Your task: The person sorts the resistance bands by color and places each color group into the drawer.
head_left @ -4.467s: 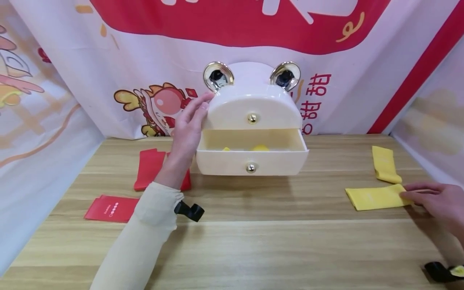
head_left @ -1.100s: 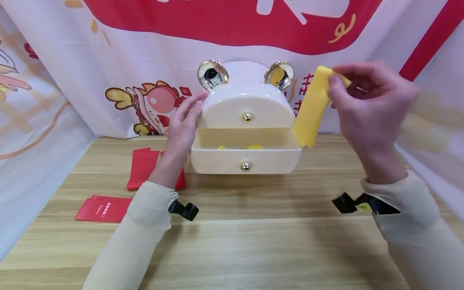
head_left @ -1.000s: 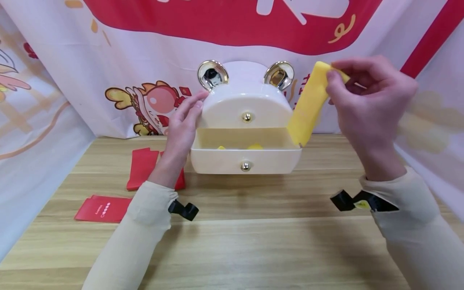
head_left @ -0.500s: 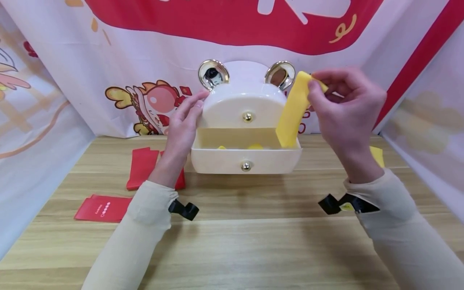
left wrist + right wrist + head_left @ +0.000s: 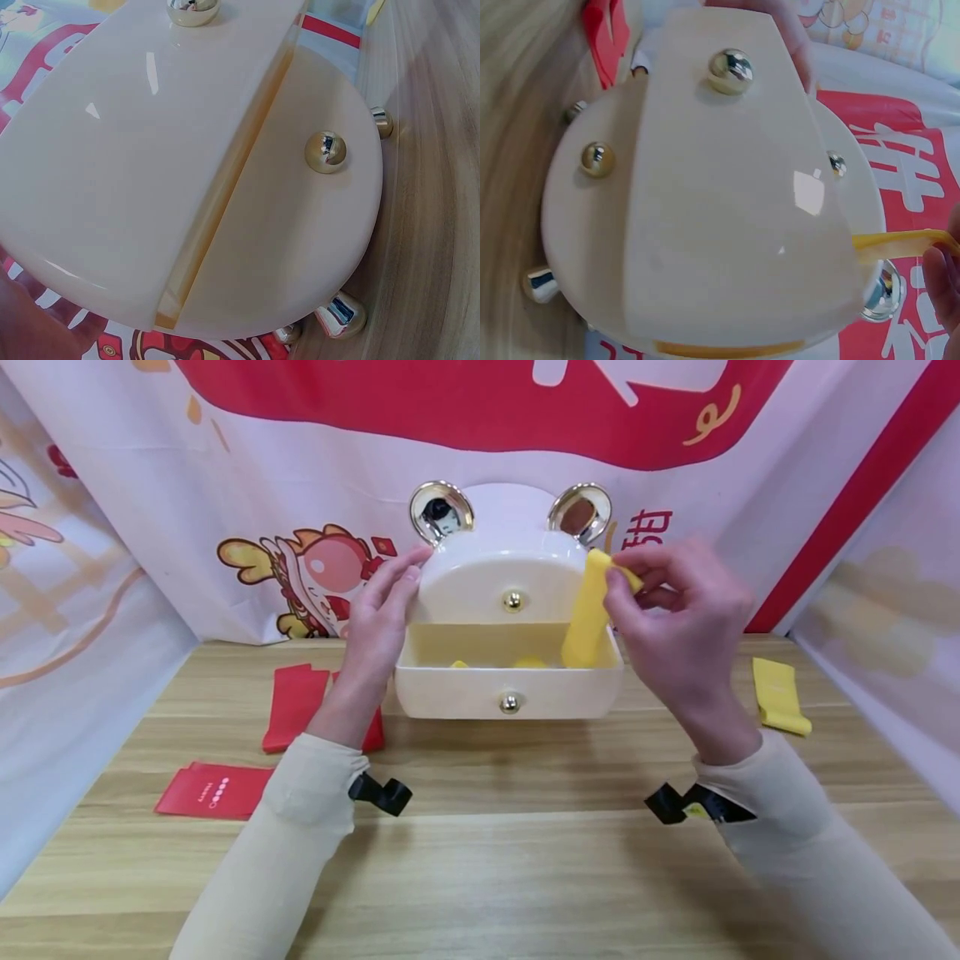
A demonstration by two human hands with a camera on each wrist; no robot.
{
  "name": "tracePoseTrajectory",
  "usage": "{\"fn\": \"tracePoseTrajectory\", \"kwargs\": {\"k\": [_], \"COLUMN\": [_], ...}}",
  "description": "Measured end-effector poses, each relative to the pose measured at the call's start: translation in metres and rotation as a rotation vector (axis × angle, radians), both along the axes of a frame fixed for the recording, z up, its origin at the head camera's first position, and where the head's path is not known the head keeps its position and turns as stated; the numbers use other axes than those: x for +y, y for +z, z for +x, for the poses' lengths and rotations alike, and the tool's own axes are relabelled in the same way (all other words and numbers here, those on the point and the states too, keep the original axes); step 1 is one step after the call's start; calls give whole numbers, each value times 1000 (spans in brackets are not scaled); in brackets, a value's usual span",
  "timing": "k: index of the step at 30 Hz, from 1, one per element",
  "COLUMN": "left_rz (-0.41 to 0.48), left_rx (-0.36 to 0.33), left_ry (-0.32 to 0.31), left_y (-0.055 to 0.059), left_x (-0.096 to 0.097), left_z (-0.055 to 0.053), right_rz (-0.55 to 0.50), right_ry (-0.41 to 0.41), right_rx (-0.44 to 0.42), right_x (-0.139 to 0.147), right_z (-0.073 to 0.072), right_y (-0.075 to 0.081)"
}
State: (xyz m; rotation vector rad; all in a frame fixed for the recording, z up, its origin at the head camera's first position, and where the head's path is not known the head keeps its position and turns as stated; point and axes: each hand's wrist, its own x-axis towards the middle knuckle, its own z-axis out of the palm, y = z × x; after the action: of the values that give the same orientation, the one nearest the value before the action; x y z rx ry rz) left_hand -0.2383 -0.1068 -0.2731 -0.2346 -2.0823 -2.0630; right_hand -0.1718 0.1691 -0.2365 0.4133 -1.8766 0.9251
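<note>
Delicately, a flat, rubbery-looking yellow band [image 5: 585,622] hangs into the right end of an open cream plastic drawer [image 5: 450,693], pinched by the right hand [image 5: 678,622]; lowering it straight, clear of the rim, looks wise, as the left hand [image 5: 381,618], fingers extended, gripping nothing, touches the round-topped cream cabinet [image 5: 476,589] near the wood-grain table's [image 5: 525,868] back edge
</note>
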Motion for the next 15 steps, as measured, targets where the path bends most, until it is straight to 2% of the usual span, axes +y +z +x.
{"fn": "tracePoseTrajectory", "kwargs": {"k": [8,15], "left_rz": [19,23], "left_rx": [4,-6], "left_ry": [-7,-16], "left_y": [1,0], "left_x": [-1,0], "left_z": [0,1], "right_rz": [90,172], "right_ry": [52,105], "right_rx": [50,48], "right_x": [-23,-40], "right_z": [1,4], "right_y": [-21,-33]}}
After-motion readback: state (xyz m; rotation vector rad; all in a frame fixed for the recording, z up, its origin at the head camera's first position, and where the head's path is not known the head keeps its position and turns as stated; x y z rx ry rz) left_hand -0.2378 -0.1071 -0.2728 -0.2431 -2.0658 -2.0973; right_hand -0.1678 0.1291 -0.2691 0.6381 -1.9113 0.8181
